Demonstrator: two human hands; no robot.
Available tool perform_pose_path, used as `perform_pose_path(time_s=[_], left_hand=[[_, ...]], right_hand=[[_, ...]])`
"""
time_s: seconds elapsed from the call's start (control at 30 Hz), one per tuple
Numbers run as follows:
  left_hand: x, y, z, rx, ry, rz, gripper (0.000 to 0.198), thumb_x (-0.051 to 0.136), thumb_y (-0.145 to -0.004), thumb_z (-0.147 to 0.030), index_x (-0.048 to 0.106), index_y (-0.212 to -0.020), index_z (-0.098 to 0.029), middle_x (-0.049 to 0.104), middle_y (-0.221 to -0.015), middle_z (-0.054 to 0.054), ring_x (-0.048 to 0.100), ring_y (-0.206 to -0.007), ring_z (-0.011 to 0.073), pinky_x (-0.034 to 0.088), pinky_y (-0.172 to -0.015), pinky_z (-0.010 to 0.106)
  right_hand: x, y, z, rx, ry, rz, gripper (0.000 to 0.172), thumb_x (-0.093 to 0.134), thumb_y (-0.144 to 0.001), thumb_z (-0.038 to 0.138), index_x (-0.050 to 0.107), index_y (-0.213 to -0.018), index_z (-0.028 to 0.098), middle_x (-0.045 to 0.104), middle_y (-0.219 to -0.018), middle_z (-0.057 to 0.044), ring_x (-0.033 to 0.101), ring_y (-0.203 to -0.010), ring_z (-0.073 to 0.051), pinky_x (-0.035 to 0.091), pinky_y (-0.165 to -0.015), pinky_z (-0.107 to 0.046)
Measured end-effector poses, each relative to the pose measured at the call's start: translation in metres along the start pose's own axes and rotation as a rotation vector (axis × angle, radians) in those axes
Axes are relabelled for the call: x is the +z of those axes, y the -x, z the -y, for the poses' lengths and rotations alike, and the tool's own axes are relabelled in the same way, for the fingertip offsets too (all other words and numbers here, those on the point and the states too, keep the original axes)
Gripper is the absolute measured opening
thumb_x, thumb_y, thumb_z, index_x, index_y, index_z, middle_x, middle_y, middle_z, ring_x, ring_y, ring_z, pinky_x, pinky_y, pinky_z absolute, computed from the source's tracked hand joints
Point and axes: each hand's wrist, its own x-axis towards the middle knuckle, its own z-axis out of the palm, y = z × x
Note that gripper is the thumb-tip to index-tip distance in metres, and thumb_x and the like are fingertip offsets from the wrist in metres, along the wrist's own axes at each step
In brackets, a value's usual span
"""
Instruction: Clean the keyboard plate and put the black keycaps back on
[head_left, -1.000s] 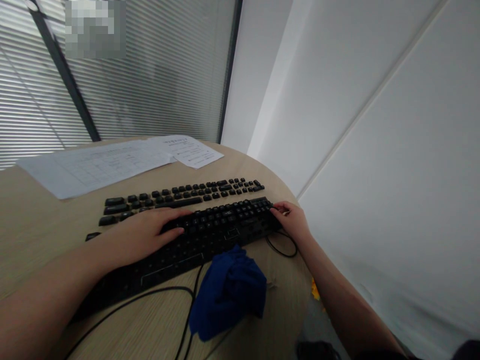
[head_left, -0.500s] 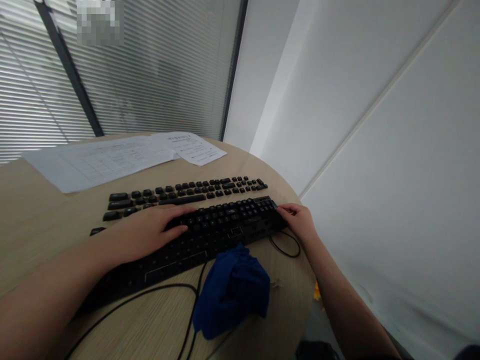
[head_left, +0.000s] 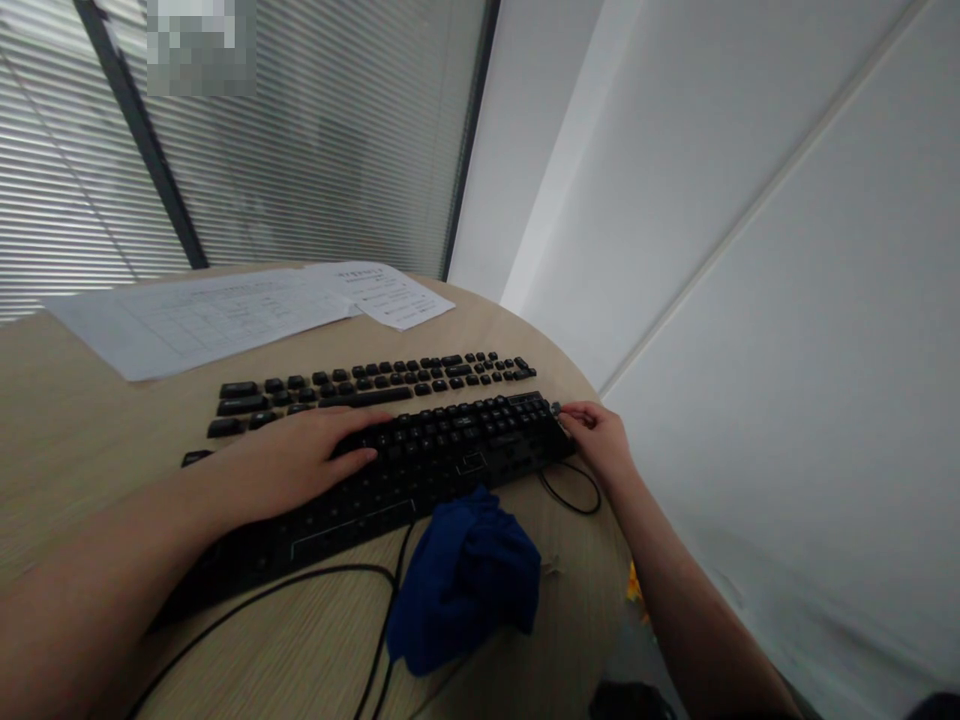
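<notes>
A black keyboard (head_left: 352,530) lies slantwise on the round wooden table, with keycaps fitted along its far side and right end and its near-left part bare of caps. My left hand (head_left: 300,455) rests over its far edge, fingers stretched out and thumb apart on the keys. At the right end, my right hand (head_left: 592,430) pinches a small dark keycap (head_left: 556,408) between thumb and fingertips, just by the keyboard's corner. Loose black keycaps (head_left: 382,380) stand in rows behind the keyboard, including a long space bar (head_left: 367,398).
A crumpled blue cloth (head_left: 465,585) sits in front of the keyboard. Black cable (head_left: 337,571) loops across the table's near side, with another loop (head_left: 592,500) near my right wrist. Printed papers (head_left: 225,315) lie at the back. A white wall (head_left: 750,350) stands close on the right.
My right fingertips have lifted slightly at the keyboard's right corner, and the small keycap now shows between them. My left hand stays in place.
</notes>
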Motion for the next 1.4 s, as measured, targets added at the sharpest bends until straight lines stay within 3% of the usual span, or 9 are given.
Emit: perform_pose_path(time_s=[0.13,0.33,0.5,0.8,1.0,1.4], left_hand=[[0.003,0.000,0.004,-0.008,-0.012,0.002,0.057,0.048,-0.093,-0.053,0.057,-0.145,-0.031,0.062,-0.145,0.005,0.060,-0.131,0.0316,0.041,-0.116,0.049],[0.003,0.000,0.004,-0.001,-0.009,-0.003,0.060,0.047,-0.093,-0.053,0.053,-0.149,-0.030,0.062,-0.145,0.006,0.059,-0.131,0.0311,0.041,-0.117,0.049],[0.002,0.000,0.002,-0.005,0.002,0.008,0.060,0.048,-0.093,-0.053,0.054,-0.149,-0.031,0.062,-0.145,0.005,0.059,-0.131,0.0309,0.041,-0.116,0.048],[0.006,-0.001,0.006,0.021,0.038,-0.037,0.059,0.049,-0.091,-0.055,0.060,-0.144,-0.029,0.065,-0.141,0.006,0.062,-0.127,0.0328,0.042,-0.115,0.051],[0.005,-0.001,0.005,0.023,0.034,-0.047,0.058,0.049,-0.091,-0.054,0.061,-0.142,-0.029,0.065,-0.140,0.006,0.062,-0.127,0.0332,0.044,-0.113,0.051],[0.005,-0.001,0.005,0.006,0.000,-0.014,0.059,0.048,-0.092,-0.051,0.057,-0.146,-0.028,0.064,-0.142,0.007,0.061,-0.128,0.0320,0.042,-0.114,0.050]], right_hand=[[0.001,-0.001,-0.002,0.086,-0.096,0.012,0.044,0.077,-0.069,0.056,0.076,-0.090,0.018,0.077,-0.079,-0.009,0.071,-0.066,-0.023,0.053,-0.055,-0.030],[0.000,0.001,0.001,0.089,-0.045,0.047,0.039,0.076,-0.070,0.051,0.077,-0.090,0.018,0.078,-0.081,-0.009,0.073,-0.073,-0.024,0.055,-0.062,-0.032],[-0.002,0.004,0.007,0.038,0.137,0.048,0.033,0.070,-0.078,0.049,0.079,-0.092,0.021,0.077,-0.079,-0.007,0.071,-0.072,-0.024,0.054,-0.064,-0.033],[-0.002,0.014,0.031,-0.192,0.488,0.026,0.025,0.061,-0.085,0.043,0.077,-0.089,0.023,0.073,-0.076,-0.003,0.065,-0.067,-0.020,0.047,-0.067,-0.031],[-0.002,0.016,0.034,-0.186,0.518,0.059,0.024,0.060,-0.087,0.039,0.076,-0.096,0.024,0.076,-0.085,-0.002,0.064,-0.063,-0.017,0.046,-0.069,-0.031],[0.001,0.020,0.039,-0.156,0.560,-0.008,0.025,0.063,-0.085,0.042,0.078,-0.093,0.023,0.075,-0.080,-0.003,0.069,-0.073,-0.021,0.049,-0.071,-0.031]])
